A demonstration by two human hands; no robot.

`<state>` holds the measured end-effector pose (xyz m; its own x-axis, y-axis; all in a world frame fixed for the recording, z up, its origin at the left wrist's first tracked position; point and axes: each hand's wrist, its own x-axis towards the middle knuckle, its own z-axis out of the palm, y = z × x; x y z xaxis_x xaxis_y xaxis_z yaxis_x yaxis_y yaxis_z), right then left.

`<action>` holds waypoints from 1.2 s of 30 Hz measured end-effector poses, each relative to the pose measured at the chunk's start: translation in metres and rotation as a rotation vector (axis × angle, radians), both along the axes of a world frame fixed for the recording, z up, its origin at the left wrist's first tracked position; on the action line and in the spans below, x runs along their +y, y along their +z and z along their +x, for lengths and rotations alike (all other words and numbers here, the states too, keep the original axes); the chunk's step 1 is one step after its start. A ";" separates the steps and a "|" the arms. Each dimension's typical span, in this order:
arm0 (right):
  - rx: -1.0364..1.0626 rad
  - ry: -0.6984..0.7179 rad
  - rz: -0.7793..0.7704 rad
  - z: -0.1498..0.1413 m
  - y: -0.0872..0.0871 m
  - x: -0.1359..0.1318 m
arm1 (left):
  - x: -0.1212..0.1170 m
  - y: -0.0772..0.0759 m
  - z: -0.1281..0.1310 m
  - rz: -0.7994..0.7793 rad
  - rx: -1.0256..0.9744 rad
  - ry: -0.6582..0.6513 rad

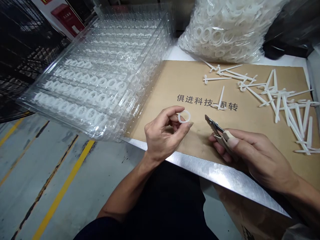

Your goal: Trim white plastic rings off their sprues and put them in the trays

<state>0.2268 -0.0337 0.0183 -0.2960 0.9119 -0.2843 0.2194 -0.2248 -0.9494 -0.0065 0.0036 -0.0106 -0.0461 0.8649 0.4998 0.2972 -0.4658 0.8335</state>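
Between the thumb and fingers of my left hand (165, 133) is a white plastic ring (184, 116), held up over the cardboard sheet (160, 96). My right hand (252, 153) grips a utility knife (222, 135), its dark blade pointing up and left toward the ring but apart from it. A single white plastic sprue piece (221, 98) lies on the cardboard just beyond the blade. Many more white sprue pieces (283, 100) are scattered in a loose heap to the right.
Clear plastic trays (100, 73) with rows of white rings stand at the left, overhanging the table edge (215, 173). A clear bag (222, 33) full of white rings sits at the back. A black wire fan guard (22, 50) is at far left.
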 end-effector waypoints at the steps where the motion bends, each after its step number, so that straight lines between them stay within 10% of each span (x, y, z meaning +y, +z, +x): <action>1: -0.003 0.001 0.000 0.000 0.000 0.000 | 0.000 0.000 0.000 -0.005 -0.008 -0.004; 16: 0.097 0.010 -0.071 0.003 -0.005 -0.001 | 0.002 -0.002 -0.003 0.054 -0.090 -0.160; 20: 0.105 -0.010 -0.105 0.006 -0.012 -0.001 | 0.003 0.004 -0.005 -0.137 -0.312 -0.213; 27: 0.135 -0.091 -0.157 -0.002 -0.013 0.001 | -0.032 0.053 -0.041 -0.480 -0.734 -0.412; 31: 0.181 -0.153 -0.159 -0.011 -0.002 -0.003 | -0.039 0.088 -0.081 -0.379 -0.543 -0.367; 36: 0.173 -0.169 -0.137 -0.015 -0.001 -0.003 | 0.023 0.132 -0.162 -0.068 -0.129 -0.065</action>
<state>0.2122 -0.0372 0.0171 -0.1981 0.9089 -0.3671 0.0048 -0.3736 -0.9276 -0.1688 0.0267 0.1210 -0.0489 0.8996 0.4339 0.1571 -0.4221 0.8928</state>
